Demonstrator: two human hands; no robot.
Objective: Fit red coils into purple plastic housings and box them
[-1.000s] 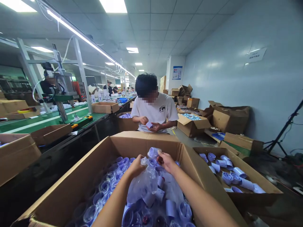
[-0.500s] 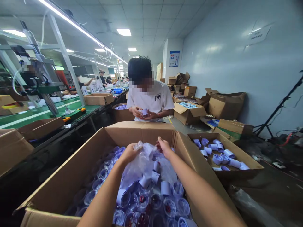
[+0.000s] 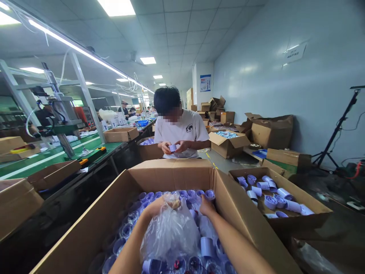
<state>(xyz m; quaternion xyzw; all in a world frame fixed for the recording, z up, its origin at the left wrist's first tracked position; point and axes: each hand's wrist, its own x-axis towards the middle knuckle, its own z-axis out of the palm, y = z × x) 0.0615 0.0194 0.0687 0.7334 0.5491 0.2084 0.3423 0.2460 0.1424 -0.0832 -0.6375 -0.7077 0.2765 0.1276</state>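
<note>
Two hands in box point(image 3: 171, 163). Left hand point(image 3: 156, 206) closed on gathered top of clear bag point(image 3: 171, 238), which drapes over the cups point(image 3: 207, 247). Right hand point(image 3: 207, 207) at far row of cups, fingers partly hidden; opening and hold cannot be told. Bag: likely light, limp, slippery; pinch bunched film. Cups: probably light, stiff; grip side walls.

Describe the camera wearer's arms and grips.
Left grip and right grip are bare human hands, no gloves visible. The left arm and right arm show no sleeve, watch or bracelet. The fingers are partly hidden, so rings can't be ruled out.
</note>
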